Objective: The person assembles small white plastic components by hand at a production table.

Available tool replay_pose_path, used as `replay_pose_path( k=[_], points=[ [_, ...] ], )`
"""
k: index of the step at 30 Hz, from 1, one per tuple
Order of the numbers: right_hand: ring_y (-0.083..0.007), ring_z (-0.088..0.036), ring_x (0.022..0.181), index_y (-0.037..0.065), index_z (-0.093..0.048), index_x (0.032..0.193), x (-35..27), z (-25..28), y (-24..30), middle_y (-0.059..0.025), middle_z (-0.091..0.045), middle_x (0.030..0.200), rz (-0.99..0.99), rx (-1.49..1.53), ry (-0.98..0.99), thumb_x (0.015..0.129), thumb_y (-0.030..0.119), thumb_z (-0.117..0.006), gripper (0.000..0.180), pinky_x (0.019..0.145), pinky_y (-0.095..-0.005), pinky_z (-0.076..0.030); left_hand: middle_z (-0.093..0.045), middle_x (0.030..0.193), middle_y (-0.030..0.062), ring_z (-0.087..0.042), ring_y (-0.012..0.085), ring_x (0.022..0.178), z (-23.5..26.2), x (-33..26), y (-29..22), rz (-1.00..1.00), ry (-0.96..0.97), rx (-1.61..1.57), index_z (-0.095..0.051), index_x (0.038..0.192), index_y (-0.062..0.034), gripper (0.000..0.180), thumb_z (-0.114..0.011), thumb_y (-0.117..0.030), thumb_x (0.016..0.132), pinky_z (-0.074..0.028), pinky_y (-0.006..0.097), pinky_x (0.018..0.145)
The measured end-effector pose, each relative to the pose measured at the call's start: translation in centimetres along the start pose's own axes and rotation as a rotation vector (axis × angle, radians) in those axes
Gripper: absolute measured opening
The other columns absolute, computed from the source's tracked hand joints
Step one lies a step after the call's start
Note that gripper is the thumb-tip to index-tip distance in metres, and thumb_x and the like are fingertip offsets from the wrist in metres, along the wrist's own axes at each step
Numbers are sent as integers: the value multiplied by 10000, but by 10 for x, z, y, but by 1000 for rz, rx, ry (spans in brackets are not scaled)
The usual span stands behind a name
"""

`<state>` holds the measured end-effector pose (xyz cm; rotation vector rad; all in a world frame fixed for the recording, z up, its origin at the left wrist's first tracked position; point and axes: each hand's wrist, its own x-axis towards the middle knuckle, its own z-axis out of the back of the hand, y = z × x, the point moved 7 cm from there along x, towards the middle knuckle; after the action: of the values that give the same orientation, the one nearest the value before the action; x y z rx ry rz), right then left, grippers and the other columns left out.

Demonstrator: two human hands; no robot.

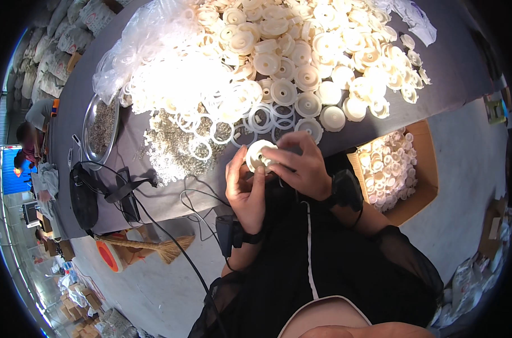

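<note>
My left hand (pixel 246 188) grips a round cream plastic part (pixel 256 153) with a raised centre, thumb at its lower edge and fingers behind it. Against the same part's middle press the fingertips of my right hand (pixel 304 167); whether they pinch something small there is hidden. Both hands are over the table's near edge. Just beyond them lie loose white rings (pixel 222 132) and a large heap of similar cream plastic parts (pixel 308 78). Left of the rings spreads a pile of small metal and clear pieces (pixel 174 147).
An oval metal tray (pixel 116 132) of small parts stands at the left, near a clear plastic bag (pixel 133 49). Black cables and a black pouch (pixel 82 197) lie on the grey table (pixel 157 200). An open cardboard box (pixel 427 169) of finished-looking parts sits below, right. A broom (pixel 168 248) lies lower left.
</note>
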<state>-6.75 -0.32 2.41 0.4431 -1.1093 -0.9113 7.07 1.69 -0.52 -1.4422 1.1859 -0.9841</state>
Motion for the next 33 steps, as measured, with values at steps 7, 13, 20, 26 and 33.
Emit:
replay_pose_path(
  k=[7, 13, 20, 26, 33],
  points=[
    [-156, -529, 746, 159, -662, 911, 1, -5, 7, 33, -550, 783, 225, -154, 19, 690, 141, -697, 225, 628, -301, -436, -450, 1124, 70, -522, 117, 947, 2, 2, -1, -50, 23, 80, -458, 1221, 3, 403, -540, 63, 831, -517, 218, 721],
    [-193, -548, 660, 114, -648, 879, 0, -10, 6, -12, -572, 778, 165, -7, 40, 680, 83, -697, 207, 577, -290, -451, -453, 1124, 70, -506, 114, 928, -2, 2, -8, -171, 22, 270, -482, 1206, -18, 402, -565, 55, 820, -487, 198, 687],
    [-112, -558, 669, 62, -633, 909, 0, -10, -12, -41, -584, 781, -312, 373, 151, 713, 6, -678, 209, 551, -215, -423, -466, 1128, 73, -512, 120, 934, -3, 3, -16, -195, 11, 315, -509, 1183, -19, 376, -564, 54, 818, -487, 205, 694],
    [-64, -575, 697, 11, -610, 935, -15, -19, -33, -32, -625, 864, -591, 775, 52, 796, 11, -628, 140, 595, -174, -450, -486, 1155, 87, -537, 133, 956, -3, 4, -12, -184, 27, 260, -515, 1175, -8, 373, -565, 65, 812, -507, 226, 713],
    [-71, -590, 691, 4, -602, 926, -20, -26, -38, -50, -638, 805, -814, 1002, 89, 815, 26, -619, 115, 609, -181, -476, -498, 1154, 104, -546, 163, 984, -3, 4, -14, -207, 10, 368, -528, 1150, -2, 351, -574, 61, 809, -518, 237, 719]
  ],
)
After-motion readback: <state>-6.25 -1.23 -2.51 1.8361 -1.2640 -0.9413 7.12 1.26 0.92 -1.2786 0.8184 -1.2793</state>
